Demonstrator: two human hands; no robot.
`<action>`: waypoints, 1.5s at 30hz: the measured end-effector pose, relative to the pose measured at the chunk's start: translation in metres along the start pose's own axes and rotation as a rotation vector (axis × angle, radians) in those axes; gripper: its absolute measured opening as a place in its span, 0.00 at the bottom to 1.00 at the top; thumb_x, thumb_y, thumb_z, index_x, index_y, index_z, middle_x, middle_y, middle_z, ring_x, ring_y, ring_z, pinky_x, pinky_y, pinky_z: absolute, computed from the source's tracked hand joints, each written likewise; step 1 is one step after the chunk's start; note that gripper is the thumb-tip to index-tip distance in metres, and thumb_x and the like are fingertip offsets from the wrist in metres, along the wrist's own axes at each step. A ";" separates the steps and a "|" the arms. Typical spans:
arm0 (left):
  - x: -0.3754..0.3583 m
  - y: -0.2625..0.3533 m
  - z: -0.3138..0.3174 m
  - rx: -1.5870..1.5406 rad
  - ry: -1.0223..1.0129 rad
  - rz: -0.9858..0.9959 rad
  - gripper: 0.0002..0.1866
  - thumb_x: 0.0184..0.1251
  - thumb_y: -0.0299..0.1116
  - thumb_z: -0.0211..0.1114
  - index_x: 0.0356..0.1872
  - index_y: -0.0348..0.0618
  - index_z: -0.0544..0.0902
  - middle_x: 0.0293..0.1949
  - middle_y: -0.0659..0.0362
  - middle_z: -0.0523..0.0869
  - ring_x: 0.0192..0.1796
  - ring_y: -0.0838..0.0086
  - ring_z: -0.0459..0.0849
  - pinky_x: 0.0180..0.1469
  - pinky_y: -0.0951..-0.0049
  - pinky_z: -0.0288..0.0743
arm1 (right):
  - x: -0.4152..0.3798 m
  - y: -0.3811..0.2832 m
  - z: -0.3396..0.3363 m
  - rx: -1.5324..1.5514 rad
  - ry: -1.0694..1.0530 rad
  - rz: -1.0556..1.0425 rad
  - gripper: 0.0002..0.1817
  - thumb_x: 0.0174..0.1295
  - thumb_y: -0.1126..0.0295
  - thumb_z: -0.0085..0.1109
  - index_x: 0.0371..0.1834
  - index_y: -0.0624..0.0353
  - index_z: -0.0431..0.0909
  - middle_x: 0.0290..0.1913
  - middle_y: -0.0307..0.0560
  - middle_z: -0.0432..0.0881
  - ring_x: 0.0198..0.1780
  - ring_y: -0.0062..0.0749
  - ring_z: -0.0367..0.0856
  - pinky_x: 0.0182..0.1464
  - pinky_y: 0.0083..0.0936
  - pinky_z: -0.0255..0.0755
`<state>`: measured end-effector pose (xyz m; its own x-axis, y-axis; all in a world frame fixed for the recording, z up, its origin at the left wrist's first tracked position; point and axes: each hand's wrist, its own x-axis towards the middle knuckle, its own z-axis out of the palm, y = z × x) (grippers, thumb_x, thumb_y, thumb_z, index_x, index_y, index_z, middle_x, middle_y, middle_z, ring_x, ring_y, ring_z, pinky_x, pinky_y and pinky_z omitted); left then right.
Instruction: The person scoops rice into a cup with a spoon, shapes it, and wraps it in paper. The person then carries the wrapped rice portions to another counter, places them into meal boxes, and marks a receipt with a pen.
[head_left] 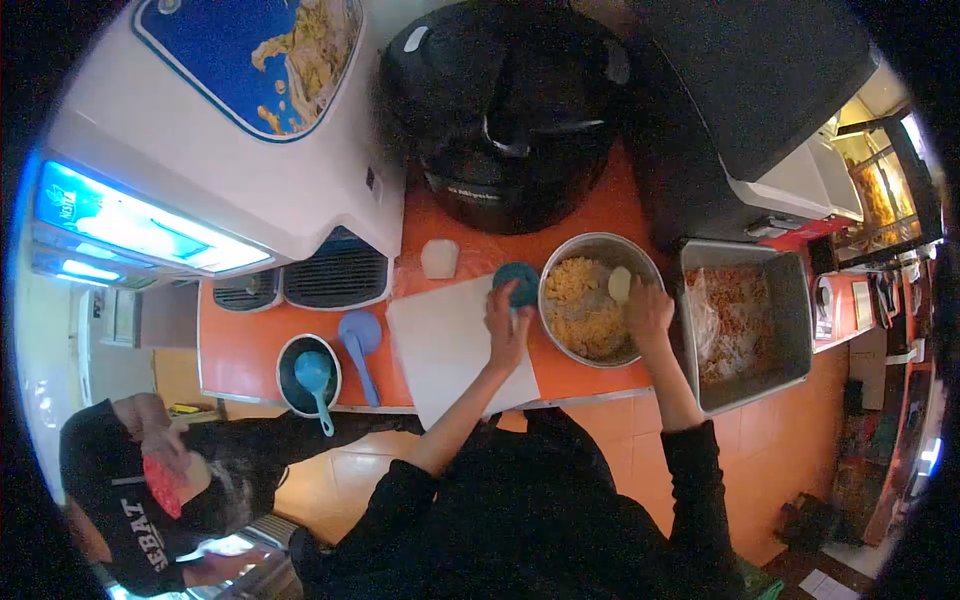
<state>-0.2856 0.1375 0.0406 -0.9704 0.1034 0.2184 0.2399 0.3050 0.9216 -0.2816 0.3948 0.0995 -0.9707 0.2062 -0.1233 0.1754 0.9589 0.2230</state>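
Three containers stand along the near side of the worktop: a dark-sided pot at left, a round metal bowl right of the middle and a deep rectangular pan at far right. The bowl holds yellow shreds, spread over much of its base; the pan holds reddish-brown crumbs, partly covered by clear film. A light-blue ladle rests in the pot, and a lavender ladle lies just to its right.

White paper hangs over the near edge, with a small white block near its far side. A bulky black cooker takes up the worktop behind, between a white machine and a black appliance. Another person is at near left.

The left hand has its grip on a teal cup, round and small, just left of the bowl. Over the bowl's right side, the right hand grips a pale, smooth, rounded piece.
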 end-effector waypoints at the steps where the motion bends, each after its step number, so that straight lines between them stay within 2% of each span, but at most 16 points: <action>1: -0.003 0.015 0.013 0.132 0.025 0.078 0.24 0.71 0.41 0.50 0.64 0.43 0.63 0.57 0.45 0.70 0.58 0.52 0.68 0.60 0.54 0.58 | 0.015 -0.004 0.006 -0.118 -0.036 -0.036 0.23 0.62 0.64 0.54 0.62 0.47 0.68 0.28 0.47 0.83 0.28 0.39 0.83 0.27 0.33 0.76; 6: -0.002 0.035 0.029 -0.147 -0.078 -0.115 0.24 0.74 0.42 0.45 0.64 0.38 0.62 0.52 0.42 0.73 0.55 0.49 0.72 0.58 0.58 0.64 | 0.031 -0.026 0.049 -0.085 -0.156 -0.438 0.25 0.64 0.66 0.46 0.66 0.42 0.63 0.42 0.54 0.82 0.34 0.44 0.84 0.30 0.37 0.77; 9: -0.009 0.009 0.040 -0.184 -0.163 -0.216 0.26 0.75 0.41 0.44 0.67 0.36 0.60 0.65 0.42 0.64 0.69 0.53 0.62 0.69 0.61 0.54 | 0.007 -0.012 0.067 -0.061 0.016 -0.740 0.24 0.63 0.67 0.45 0.64 0.44 0.65 0.50 0.58 0.78 0.35 0.48 0.84 0.31 0.39 0.77; 12: -0.017 0.003 0.043 0.206 -0.075 -0.096 0.29 0.76 0.43 0.41 0.68 0.31 0.55 0.68 0.40 0.59 0.71 0.55 0.57 0.72 0.61 0.48 | -0.014 0.006 -0.024 0.135 -0.030 -0.790 0.21 0.61 0.68 0.46 0.59 0.47 0.71 0.50 0.58 0.78 0.38 0.48 0.83 0.36 0.41 0.77; 14: 0.023 0.185 -0.118 0.214 -0.555 0.366 0.33 0.62 0.45 0.55 0.63 0.34 0.62 0.62 0.45 0.67 0.68 0.55 0.63 0.70 0.53 0.49 | -0.003 0.017 -0.044 -0.030 -0.175 -0.606 0.13 0.57 0.65 0.51 0.42 0.55 0.81 0.33 0.48 0.84 0.34 0.41 0.85 0.35 0.38 0.78; 16: 0.039 0.296 -0.204 0.096 -0.872 0.655 0.38 0.48 0.46 0.70 0.59 0.37 0.68 0.57 0.51 0.74 0.65 0.56 0.68 0.67 0.45 0.50 | 0.023 0.031 0.022 -0.039 -0.081 -0.528 0.15 0.57 0.65 0.51 0.47 0.53 0.78 0.36 0.51 0.84 0.37 0.41 0.84 0.34 0.37 0.78; 20: 0.021 0.309 -0.173 0.256 -0.710 0.592 0.44 0.37 0.48 0.76 0.58 0.40 0.69 0.56 0.54 0.74 0.66 0.60 0.66 0.67 0.42 0.45 | 0.010 0.000 0.041 0.127 0.242 -0.602 0.20 0.58 0.66 0.49 0.56 0.51 0.74 0.45 0.57 0.81 0.48 0.41 0.80 0.33 0.33 0.78; 21: 0.020 0.314 -0.169 0.229 -0.695 0.620 0.43 0.38 0.52 0.75 0.57 0.40 0.70 0.56 0.54 0.75 0.65 0.59 0.67 0.67 0.42 0.45 | -0.004 -0.011 0.018 0.078 0.166 -0.603 0.21 0.59 0.67 0.48 0.57 0.51 0.74 0.50 0.57 0.79 0.54 0.44 0.77 0.46 0.39 0.76; 22: 0.019 0.317 -0.166 0.200 -0.687 0.651 0.43 0.39 0.56 0.74 0.56 0.40 0.72 0.56 0.54 0.76 0.65 0.58 0.68 0.67 0.42 0.45 | -0.009 -0.017 0.013 0.081 0.176 -0.632 0.21 0.59 0.67 0.48 0.57 0.51 0.74 0.50 0.57 0.79 0.54 0.44 0.77 0.46 0.39 0.76; 25: 0.011 0.322 -0.161 0.192 -0.651 0.684 0.41 0.41 0.56 0.72 0.55 0.40 0.73 0.56 0.54 0.76 0.65 0.58 0.67 0.66 0.41 0.43 | -0.012 -0.026 -0.019 0.395 -0.503 -0.287 0.23 0.58 0.63 0.48 0.58 0.51 0.73 0.61 0.55 0.72 0.66 0.49 0.65 0.69 0.54 0.47; 30: -0.002 0.329 -0.158 0.185 -0.630 0.707 0.38 0.45 0.54 0.71 0.55 0.41 0.73 0.55 0.56 0.78 0.65 0.58 0.67 0.66 0.40 0.44 | -0.007 -0.015 0.029 0.459 -0.009 -0.554 0.22 0.57 0.61 0.51 0.55 0.52 0.74 0.61 0.56 0.71 0.64 0.51 0.67 0.67 0.51 0.54; 33: -0.008 0.334 -0.163 0.193 -0.656 0.637 0.35 0.47 0.50 0.71 0.55 0.41 0.73 0.53 0.58 0.80 0.65 0.59 0.69 0.65 0.39 0.46 | -0.007 -0.011 0.038 0.403 -0.113 -0.521 0.23 0.54 0.61 0.55 0.54 0.54 0.74 0.60 0.56 0.72 0.63 0.51 0.68 0.64 0.50 0.60; 36: -0.009 0.336 -0.165 0.170 -0.666 0.624 0.34 0.41 0.46 0.73 0.52 0.46 0.73 0.49 0.52 0.74 0.63 0.58 0.66 0.64 0.45 0.48 | -0.013 -0.012 0.039 0.521 0.119 -0.579 0.26 0.52 0.59 0.59 0.56 0.53 0.73 0.57 0.58 0.75 0.60 0.52 0.71 0.59 0.48 0.66; 39: -0.012 0.337 -0.162 0.228 -0.591 0.708 0.33 0.42 0.46 0.73 0.51 0.45 0.73 0.49 0.51 0.74 0.63 0.57 0.66 0.64 0.43 0.48 | -0.021 -0.012 0.020 0.379 0.166 -0.563 0.29 0.52 0.57 0.60 0.58 0.53 0.70 0.42 0.62 0.82 0.42 0.56 0.82 0.47 0.48 0.74; 43: -0.012 0.335 -0.164 0.232 -0.610 0.712 0.32 0.44 0.44 0.72 0.51 0.43 0.73 0.48 0.55 0.75 0.62 0.57 0.67 0.63 0.41 0.47 | -0.010 -0.020 0.022 0.329 -0.161 -0.394 0.29 0.53 0.56 0.59 0.58 0.54 0.71 0.44 0.61 0.81 0.44 0.55 0.82 0.48 0.48 0.74; 45: -0.013 0.332 -0.163 0.263 -0.592 0.750 0.31 0.44 0.43 0.72 0.51 0.43 0.73 0.48 0.57 0.76 0.62 0.57 0.67 0.63 0.41 0.46 | -0.006 -0.020 0.033 0.398 0.005 -0.496 0.26 0.53 0.57 0.58 0.56 0.54 0.73 0.45 0.60 0.81 0.44 0.55 0.81 0.48 0.47 0.74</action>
<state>-0.1978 0.0832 0.3964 -0.4113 0.7899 0.4548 0.8543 0.1602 0.4944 -0.2741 0.3806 0.0643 -0.9527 -0.2815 -0.1144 -0.2491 0.9391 -0.2365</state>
